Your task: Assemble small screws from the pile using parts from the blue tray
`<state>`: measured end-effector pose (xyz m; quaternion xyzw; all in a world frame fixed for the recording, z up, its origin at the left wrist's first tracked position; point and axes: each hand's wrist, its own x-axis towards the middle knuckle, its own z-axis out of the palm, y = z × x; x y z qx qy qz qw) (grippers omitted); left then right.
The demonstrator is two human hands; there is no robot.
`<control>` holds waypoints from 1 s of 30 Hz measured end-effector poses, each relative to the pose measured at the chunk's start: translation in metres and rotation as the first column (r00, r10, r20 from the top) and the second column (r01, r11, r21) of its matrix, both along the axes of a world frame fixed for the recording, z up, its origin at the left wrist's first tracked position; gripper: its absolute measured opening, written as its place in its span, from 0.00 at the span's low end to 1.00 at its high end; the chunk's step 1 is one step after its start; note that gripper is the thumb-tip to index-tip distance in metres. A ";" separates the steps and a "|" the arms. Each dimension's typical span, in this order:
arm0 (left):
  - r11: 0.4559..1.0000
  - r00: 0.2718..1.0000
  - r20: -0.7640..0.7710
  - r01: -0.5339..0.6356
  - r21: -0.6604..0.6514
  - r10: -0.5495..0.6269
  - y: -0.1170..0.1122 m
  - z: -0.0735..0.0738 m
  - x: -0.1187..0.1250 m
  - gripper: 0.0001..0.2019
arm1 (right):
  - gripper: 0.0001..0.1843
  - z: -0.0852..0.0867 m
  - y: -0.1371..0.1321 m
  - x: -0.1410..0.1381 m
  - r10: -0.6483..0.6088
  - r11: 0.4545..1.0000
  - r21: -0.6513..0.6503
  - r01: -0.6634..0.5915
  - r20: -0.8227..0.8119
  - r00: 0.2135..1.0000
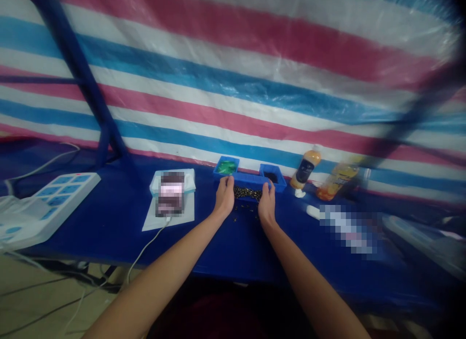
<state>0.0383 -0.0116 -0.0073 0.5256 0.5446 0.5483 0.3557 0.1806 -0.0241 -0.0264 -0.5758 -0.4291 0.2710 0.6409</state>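
My left hand (224, 197) grips the left end of a blue plastic bin (251, 177), thumb on top. Round the opposite end my right hand (267, 201) is closed in the same way. Many small dark and brass-coloured pieces, perhaps screws, lie heaped (246, 193) between my hands at the bin's near side. Several loose pieces (235, 220) are scattered on the blue tabletop (233, 246) just in front. Whether the bin is tilted I cannot tell.
Behind stand a blue bin with green contents (217, 171) and one with dark contents (280, 179). Two drink bottles (307, 168) (337, 181) are at right. On the left are a phone (170, 195) on a white box, its cable, and a power strip (58, 203).
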 end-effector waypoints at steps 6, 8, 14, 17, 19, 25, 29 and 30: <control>0.998 1.000 0.002 -0.030 -0.048 0.030 0.003 -0.003 -0.005 0.22 | 0.31 0.002 0.000 0.004 -0.011 1.000 -0.007 0.011 -0.067 0.998; 0.998 0.999 0.000 -0.035 -0.046 0.035 0.004 -0.006 -0.006 0.21 | 0.31 0.003 -0.001 0.006 0.006 1.000 -0.015 -0.007 -0.097 0.995; 1.000 0.999 0.030 -0.023 -0.006 0.023 0.004 -0.008 -0.006 0.20 | 0.29 -0.001 0.001 0.010 0.033 0.999 0.018 -0.031 -0.153 0.988; 1.000 0.999 0.035 -0.012 0.018 0.012 0.002 -0.006 -0.007 0.19 | 0.29 -0.006 0.005 0.011 0.063 0.996 0.071 -0.051 -0.175 0.983; 1.000 1.000 0.028 -0.005 0.020 0.004 0.001 -0.004 -0.008 0.19 | 0.28 -0.009 0.008 0.011 0.089 0.993 0.095 -0.071 -0.205 0.975; 1.000 1.000 0.021 0.006 0.022 -0.006 0.001 -0.002 -0.010 0.19 | 0.27 -0.008 0.008 0.011 0.116 0.986 0.141 -0.085 -0.222 0.968; 1.000 1.000 0.023 0.003 0.029 -0.004 0.002 -0.004 -0.010 0.19 | 0.26 -0.006 0.007 0.010 0.124 0.984 0.152 -0.092 -0.219 0.968; 0.999 1.000 0.022 0.003 0.033 -0.003 0.002 -0.004 -0.010 0.19 | 0.26 -0.005 0.006 0.010 0.123 0.984 0.151 -0.092 -0.213 0.969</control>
